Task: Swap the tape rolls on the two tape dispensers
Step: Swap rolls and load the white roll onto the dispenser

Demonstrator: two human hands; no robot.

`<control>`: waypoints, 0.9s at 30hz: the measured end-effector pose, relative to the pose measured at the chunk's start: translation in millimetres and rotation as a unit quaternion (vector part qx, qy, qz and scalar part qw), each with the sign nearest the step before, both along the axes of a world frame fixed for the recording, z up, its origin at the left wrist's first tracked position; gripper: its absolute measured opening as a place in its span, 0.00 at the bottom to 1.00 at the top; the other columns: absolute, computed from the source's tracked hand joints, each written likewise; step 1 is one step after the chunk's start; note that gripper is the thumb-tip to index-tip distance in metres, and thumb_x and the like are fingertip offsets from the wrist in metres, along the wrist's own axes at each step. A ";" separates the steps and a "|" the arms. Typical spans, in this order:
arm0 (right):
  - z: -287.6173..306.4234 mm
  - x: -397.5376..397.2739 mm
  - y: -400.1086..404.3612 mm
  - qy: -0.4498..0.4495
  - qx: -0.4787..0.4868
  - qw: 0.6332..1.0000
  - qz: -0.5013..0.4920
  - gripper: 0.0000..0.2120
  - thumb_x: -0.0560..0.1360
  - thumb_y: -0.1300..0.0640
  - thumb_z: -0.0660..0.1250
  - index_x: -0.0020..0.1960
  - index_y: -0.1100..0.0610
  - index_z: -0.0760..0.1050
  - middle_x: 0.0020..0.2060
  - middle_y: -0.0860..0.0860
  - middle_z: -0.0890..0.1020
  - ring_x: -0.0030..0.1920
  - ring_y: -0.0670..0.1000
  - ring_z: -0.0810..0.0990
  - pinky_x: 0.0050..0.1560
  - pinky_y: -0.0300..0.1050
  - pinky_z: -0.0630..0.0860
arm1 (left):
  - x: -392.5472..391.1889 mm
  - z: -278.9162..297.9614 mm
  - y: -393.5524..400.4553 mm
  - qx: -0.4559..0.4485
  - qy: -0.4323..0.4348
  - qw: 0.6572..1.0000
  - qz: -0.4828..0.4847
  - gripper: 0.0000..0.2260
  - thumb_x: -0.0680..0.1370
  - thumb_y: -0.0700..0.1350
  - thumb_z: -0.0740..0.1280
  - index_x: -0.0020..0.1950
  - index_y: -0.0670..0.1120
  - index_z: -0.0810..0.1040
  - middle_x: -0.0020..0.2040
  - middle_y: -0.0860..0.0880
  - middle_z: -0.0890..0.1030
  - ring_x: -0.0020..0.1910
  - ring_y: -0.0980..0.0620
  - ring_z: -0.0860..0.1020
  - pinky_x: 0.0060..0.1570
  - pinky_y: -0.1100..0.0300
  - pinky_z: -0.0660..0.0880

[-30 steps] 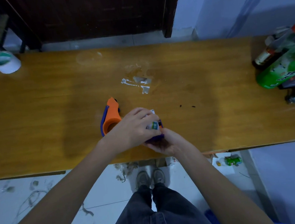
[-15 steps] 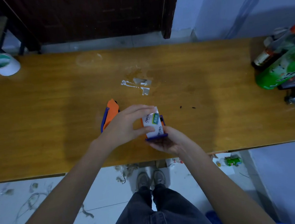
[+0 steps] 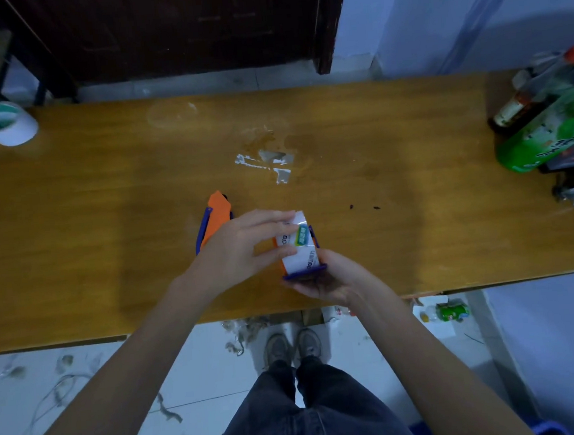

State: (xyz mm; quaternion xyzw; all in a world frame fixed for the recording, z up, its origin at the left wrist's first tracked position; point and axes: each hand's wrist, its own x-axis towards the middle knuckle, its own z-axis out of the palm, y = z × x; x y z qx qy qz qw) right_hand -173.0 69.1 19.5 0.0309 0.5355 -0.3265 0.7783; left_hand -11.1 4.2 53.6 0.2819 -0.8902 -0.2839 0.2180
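Observation:
An orange and blue tape dispenser (image 3: 216,216) lies on the wooden table (image 3: 108,231), partly hidden behind my left hand. My right hand (image 3: 331,277) grips a second orange and blue dispenser (image 3: 304,275) from below, near the table's front edge. A white tape roll (image 3: 300,247) with a green label sits in that dispenser. My left hand (image 3: 243,248) pinches the roll with thumb and fingers at its left side.
Torn tape scraps (image 3: 267,162) stick to the table's middle. Several bottles, one green (image 3: 547,135), crowd the right end. White tape rolls (image 3: 0,125) sit at the far left corner. My feet and a littered floor show below the front edge.
My left hand lifted off the top of the roll and shifted left, so the white roll with its green label now shows. The held dispenser tilted up slightly.

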 end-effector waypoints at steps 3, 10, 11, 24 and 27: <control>9.6 -0.3 -0.9 0.018 -0.002 1.000 -0.012 0.09 0.78 0.57 0.60 0.44 0.61 0.74 0.26 0.58 0.83 0.26 0.55 0.83 0.20 0.40 0.77 | -3.4 4.3 9.1 -0.209 0.024 0.978 -0.015 0.07 0.75 0.42 0.69 0.46 0.39 0.83 0.49 0.42 0.83 0.50 0.45 0.82 0.44 0.54 0.80; 7.8 -0.2 -5.3 0.016 -0.010 1.000 -0.011 0.09 0.78 0.56 0.60 0.45 0.61 0.75 0.32 0.57 0.82 0.27 0.53 0.83 0.22 0.40 0.79 | -13.4 1.5 24.1 -0.315 -0.021 0.949 0.018 0.07 0.74 0.34 0.67 0.48 0.39 0.83 0.42 0.40 0.82 0.40 0.42 0.80 0.37 0.53 0.75; 10.1 0.2 -4.8 0.017 -0.010 1.000 -0.012 0.09 0.78 0.56 0.60 0.46 0.61 0.75 0.31 0.57 0.82 0.27 0.53 0.83 0.22 0.40 0.79 | -14.0 1.1 26.1 -0.321 -0.025 0.947 0.018 0.07 0.74 0.35 0.66 0.49 0.39 0.83 0.41 0.40 0.82 0.40 0.42 0.80 0.37 0.54 0.75; 7.8 -1.7 -4.3 0.015 -0.027 0.999 -0.018 0.09 0.77 0.55 0.63 0.46 0.61 0.76 0.25 0.56 0.83 0.26 0.53 0.83 0.21 0.39 0.78 | -11.6 8.9 30.6 -0.270 -0.041 0.962 0.033 0.08 0.74 0.42 0.70 0.51 0.39 0.83 0.44 0.39 0.82 0.39 0.41 0.79 0.37 0.53 0.78; 7.5 -2.9 -5.5 0.009 -0.027 0.999 -0.016 0.09 0.77 0.55 0.63 0.50 0.61 0.75 0.31 0.58 0.84 0.30 0.55 0.84 0.21 0.40 0.78 | -14.1 10.1 28.9 -0.239 -0.033 0.969 0.051 0.09 0.75 0.42 0.68 0.51 0.39 0.83 0.44 0.39 0.82 0.41 0.40 0.79 0.36 0.54 0.77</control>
